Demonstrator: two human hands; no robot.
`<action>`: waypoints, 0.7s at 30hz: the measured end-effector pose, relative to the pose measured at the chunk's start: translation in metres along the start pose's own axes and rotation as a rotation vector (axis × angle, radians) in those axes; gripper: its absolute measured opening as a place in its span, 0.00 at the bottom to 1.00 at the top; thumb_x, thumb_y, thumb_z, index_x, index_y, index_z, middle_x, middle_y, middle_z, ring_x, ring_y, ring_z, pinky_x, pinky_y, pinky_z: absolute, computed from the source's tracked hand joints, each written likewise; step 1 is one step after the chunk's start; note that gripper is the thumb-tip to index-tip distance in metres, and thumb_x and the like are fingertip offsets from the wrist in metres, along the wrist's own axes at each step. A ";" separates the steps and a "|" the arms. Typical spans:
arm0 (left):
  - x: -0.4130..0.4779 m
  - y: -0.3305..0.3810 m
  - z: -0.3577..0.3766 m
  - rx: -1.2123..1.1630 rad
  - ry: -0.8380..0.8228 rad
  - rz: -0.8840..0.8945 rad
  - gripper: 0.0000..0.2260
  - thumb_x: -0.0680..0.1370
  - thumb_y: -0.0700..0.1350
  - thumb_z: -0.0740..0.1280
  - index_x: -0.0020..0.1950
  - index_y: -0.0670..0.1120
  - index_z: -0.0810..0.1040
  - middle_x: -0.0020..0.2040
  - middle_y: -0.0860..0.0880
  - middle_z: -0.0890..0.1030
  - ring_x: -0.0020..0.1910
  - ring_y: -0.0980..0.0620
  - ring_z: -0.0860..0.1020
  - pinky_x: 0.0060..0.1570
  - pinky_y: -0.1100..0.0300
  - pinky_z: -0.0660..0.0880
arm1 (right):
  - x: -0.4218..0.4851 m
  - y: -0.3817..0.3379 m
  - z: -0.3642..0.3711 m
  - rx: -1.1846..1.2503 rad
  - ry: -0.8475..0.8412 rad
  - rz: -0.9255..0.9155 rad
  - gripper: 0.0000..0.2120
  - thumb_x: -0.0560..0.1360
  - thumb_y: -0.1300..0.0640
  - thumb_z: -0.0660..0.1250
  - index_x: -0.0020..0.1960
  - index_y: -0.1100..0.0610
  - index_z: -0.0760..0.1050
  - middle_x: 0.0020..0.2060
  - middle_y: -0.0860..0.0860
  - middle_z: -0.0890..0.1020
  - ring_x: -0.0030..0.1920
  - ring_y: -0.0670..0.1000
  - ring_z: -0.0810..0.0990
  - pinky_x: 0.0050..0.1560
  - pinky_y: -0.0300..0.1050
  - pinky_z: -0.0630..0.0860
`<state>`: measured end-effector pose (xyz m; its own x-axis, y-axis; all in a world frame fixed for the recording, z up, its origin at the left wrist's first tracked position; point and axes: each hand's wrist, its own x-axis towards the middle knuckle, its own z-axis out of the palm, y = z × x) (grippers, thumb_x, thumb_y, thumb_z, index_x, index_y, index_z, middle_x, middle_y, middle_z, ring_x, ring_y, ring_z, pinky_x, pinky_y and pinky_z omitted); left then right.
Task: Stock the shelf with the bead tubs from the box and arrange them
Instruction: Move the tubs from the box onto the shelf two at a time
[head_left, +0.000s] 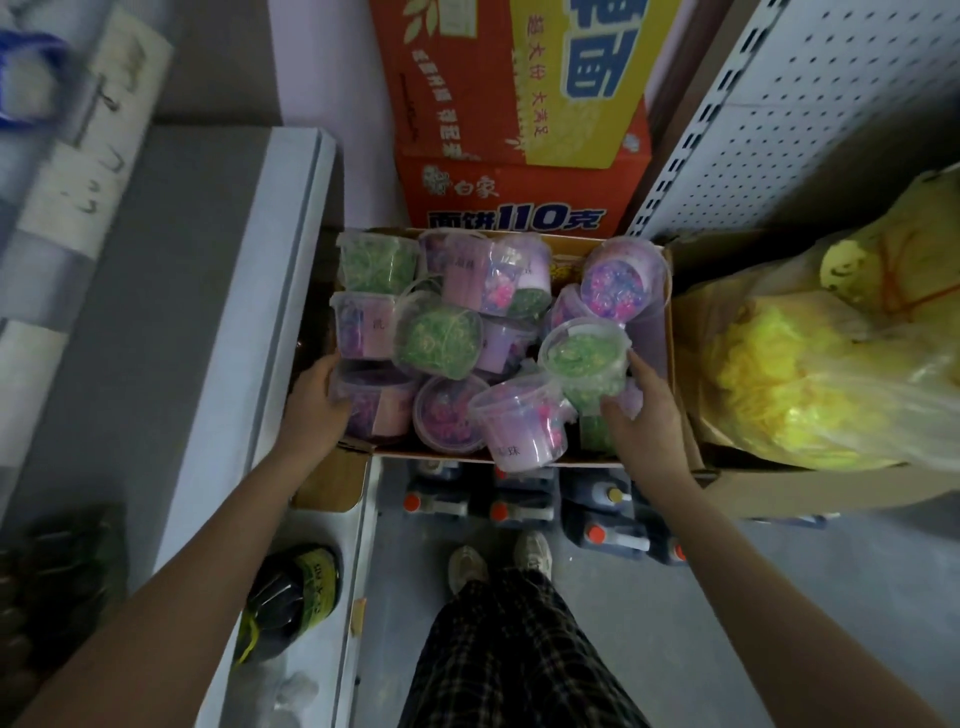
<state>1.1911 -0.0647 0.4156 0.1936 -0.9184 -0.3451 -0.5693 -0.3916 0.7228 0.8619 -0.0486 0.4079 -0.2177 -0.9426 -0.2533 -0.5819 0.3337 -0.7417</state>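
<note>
An open cardboard box (670, 291) stands in front of me, heaped with several clear bead tubs, some filled with green beads, some with pink and purple ones. My left hand (319, 400) grips a purple tub (379, 408) at the box's near left corner. My right hand (641, 415) holds a green tub (584, 358) at the near right side, fingers curled round its lower side. A tipped pink tub (519, 423) lies between my hands. The grey shelf (171, 322) runs along the left.
Stacked orange and yellow cartons (519, 130) stand behind the box. A white perforated shelf panel (810, 104) rises at the right, with a yellow plastic bag (810, 364) in another carton below it. Dark jugs with red caps (597, 519) sit under the box, near my feet. A dark bottle (291, 592) lies on the lower left shelf.
</note>
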 end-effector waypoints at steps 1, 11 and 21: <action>-0.004 -0.003 0.001 -0.004 -0.004 -0.021 0.19 0.79 0.38 0.63 0.69 0.44 0.68 0.57 0.52 0.73 0.54 0.56 0.72 0.39 0.71 0.67 | -0.006 -0.005 0.001 0.019 -0.019 0.009 0.29 0.76 0.54 0.66 0.74 0.52 0.62 0.65 0.53 0.72 0.65 0.52 0.71 0.63 0.45 0.69; -0.041 -0.008 0.014 -0.018 -0.001 -0.069 0.20 0.75 0.31 0.62 0.66 0.43 0.71 0.56 0.48 0.76 0.53 0.54 0.74 0.44 0.75 0.69 | -0.042 -0.034 0.037 -0.060 -0.232 0.123 0.52 0.65 0.38 0.74 0.77 0.49 0.46 0.74 0.54 0.60 0.73 0.57 0.61 0.70 0.59 0.63; -0.054 -0.022 0.008 -0.056 -0.010 -0.098 0.19 0.77 0.36 0.64 0.67 0.47 0.71 0.63 0.47 0.75 0.62 0.47 0.74 0.55 0.58 0.71 | -0.039 -0.039 0.066 -0.091 -0.231 0.229 0.58 0.62 0.44 0.78 0.77 0.48 0.40 0.73 0.57 0.61 0.70 0.62 0.65 0.65 0.63 0.68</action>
<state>1.1866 -0.0057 0.4133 0.2379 -0.8748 -0.4220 -0.5023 -0.4827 0.7174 0.9451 -0.0256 0.4060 -0.1737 -0.8178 -0.5487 -0.6084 0.5273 -0.5932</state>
